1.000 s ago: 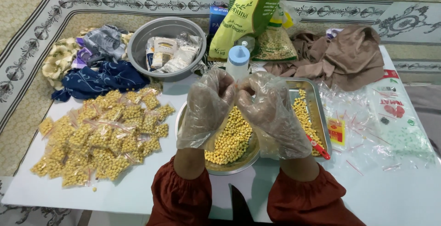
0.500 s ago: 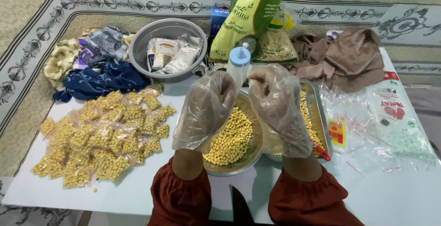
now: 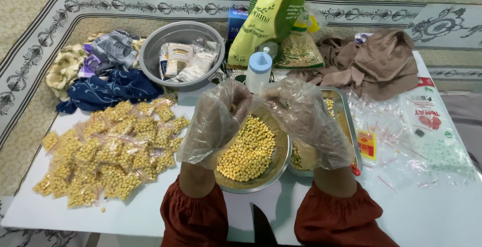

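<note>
Near edge: two rust-red sleeves, both hands in loose clear plastic gloves, raised over the bowl [image 3: 278, 164]. Left hand [image 3: 216, 121] is curled narrow, fingertips pinched near a few chickpeas at the glove tips; can't tell whether a bag is in it. Right hand [image 3: 306, 121] is also curled, fingers bent toward the left hand, tips nearly meeting; what it grips can't be made out.

Under the hands: round metal bowl with loose chickpeas [image 3: 248, 149], on the white table [image 3: 125, 212]. Just right of it, a steel tray [image 3: 346, 121] with more chickpeas, partly hidden by the right hand.

Left of the bowl: pile of small filled bags [image 3: 108, 149]. Right: empty clear bags [image 3: 391, 136] spread flat.

Behind the hands: bottle [image 3: 258, 68] with blue cap. Further back: grey basin [image 3: 155, 46] holding packets, green sack [image 3: 268, 18], brown cloth [image 3: 381, 63], blue and patterned cloths [image 3: 103, 68].
</note>
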